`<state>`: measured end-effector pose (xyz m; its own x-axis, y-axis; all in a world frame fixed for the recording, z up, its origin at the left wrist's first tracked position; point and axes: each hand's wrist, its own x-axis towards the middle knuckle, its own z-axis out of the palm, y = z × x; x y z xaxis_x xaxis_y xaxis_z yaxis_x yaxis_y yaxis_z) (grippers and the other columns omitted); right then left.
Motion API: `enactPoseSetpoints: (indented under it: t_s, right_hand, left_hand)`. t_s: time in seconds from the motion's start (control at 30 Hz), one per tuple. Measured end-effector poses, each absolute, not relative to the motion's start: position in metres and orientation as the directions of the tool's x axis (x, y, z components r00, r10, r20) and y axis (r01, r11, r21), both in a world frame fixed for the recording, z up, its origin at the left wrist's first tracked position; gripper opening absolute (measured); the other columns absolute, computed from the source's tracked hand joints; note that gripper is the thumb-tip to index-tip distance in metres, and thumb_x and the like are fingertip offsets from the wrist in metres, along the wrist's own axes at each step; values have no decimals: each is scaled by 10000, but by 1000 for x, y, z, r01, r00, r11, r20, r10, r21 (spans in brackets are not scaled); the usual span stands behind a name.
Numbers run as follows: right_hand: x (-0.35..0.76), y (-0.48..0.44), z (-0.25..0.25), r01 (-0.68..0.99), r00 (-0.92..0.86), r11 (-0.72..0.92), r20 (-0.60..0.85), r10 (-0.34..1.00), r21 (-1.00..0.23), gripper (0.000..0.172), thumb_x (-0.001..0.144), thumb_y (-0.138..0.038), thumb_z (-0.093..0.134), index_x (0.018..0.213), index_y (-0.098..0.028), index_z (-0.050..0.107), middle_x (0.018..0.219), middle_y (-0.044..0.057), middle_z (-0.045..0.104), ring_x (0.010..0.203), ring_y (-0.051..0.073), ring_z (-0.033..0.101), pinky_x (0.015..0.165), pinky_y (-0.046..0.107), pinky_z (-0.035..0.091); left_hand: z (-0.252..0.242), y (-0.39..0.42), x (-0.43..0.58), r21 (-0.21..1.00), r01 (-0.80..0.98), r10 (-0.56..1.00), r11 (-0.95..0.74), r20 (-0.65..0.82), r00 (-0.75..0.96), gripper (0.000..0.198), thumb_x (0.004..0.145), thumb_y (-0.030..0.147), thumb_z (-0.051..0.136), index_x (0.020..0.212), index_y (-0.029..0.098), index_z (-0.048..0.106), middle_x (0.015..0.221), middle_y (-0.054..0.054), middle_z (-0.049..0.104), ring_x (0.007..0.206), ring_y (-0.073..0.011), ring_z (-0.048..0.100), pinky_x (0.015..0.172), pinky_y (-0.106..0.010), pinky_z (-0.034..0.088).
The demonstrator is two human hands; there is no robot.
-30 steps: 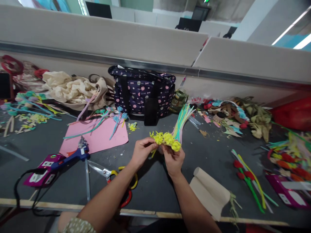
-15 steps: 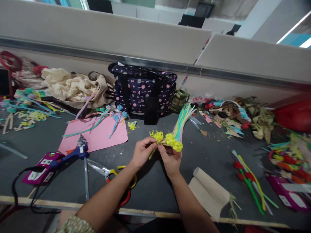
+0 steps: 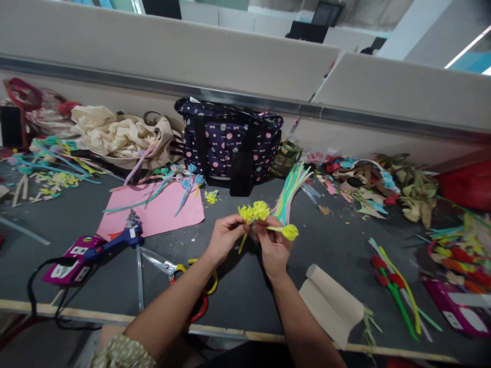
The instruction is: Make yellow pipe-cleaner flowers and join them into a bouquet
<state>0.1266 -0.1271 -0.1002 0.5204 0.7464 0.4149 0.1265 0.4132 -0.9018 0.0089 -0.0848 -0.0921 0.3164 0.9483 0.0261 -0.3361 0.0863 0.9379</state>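
Observation:
Above the middle of the table, my left hand (image 3: 226, 236) pinches a yellow craft flower (image 3: 246, 213) whose stem points down. My right hand (image 3: 274, 249) is closed close beside it, thumb and fingers on more yellow flowers. One yellow bloom (image 3: 261, 210) stands up at its fingertips, and another yellow flower (image 3: 290, 232) sticks out to the right on a pale stem. The fingers partly hide the stems. Just behind my right hand lies a bundle of pastel pipe cleaners (image 3: 290, 190). Yellow scraps (image 3: 211, 197) are on the table beyond my left hand.
Scissors (image 3: 169, 268) lie under my left forearm. A blue glue gun (image 3: 125, 237) rests left, by pink paper (image 3: 153, 209). Behind stand a patterned bag (image 3: 218, 138), a phone (image 3: 241, 174) and a green bottle (image 3: 287, 153). Rolled paper (image 3: 330, 304) and red flowers (image 3: 395, 280) lie right.
The yellow flowers in my right hand have spread apart: one now stands up near my left hand's flower, one points right. My left hand has barely moved. The view has shifted slightly.

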Motion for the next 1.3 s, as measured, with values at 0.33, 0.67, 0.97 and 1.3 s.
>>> enactPoseSetpoints:
  t_s: [0.33,0.67,0.97,1.3]
  right_hand:
    - [129,-127,-95,91,601,362,341,722,-928,152,677,-278,777,755,-165,713,696,39,738,593,181,671,593,324,585]
    - [133,-130,-82,130,376,331,355,856,-935,66,788,-241,695,751,-188,708,698,0,665,626,134,617,601,256,539]
    - [133,-128,-92,205,475,335,393,787,-920,71,712,-248,748,700,-182,726,674,31,741,600,169,672,622,295,572]
    - [130,-130,-102,220,497,321,389,776,-921,153,735,-320,750,771,-174,724,752,60,741,686,200,692,668,354,596]
  left_hand:
    - [-92,-82,7,969,-248,943,12,72,326,109,628,242,809,674,163,750,774,-44,687,736,-153,613,721,-265,481]
    - [-88,-83,7,922,-352,927,160,-17,376,223,626,321,823,686,135,717,650,-26,683,614,-139,626,660,-263,500]
    - [-88,-85,9,907,-381,932,179,-33,360,273,588,305,850,735,136,694,673,-18,698,601,-125,630,629,-240,496]
    - [-89,-86,11,916,-367,946,161,-37,321,267,586,327,854,676,134,691,635,-15,674,592,-125,600,625,-247,482]
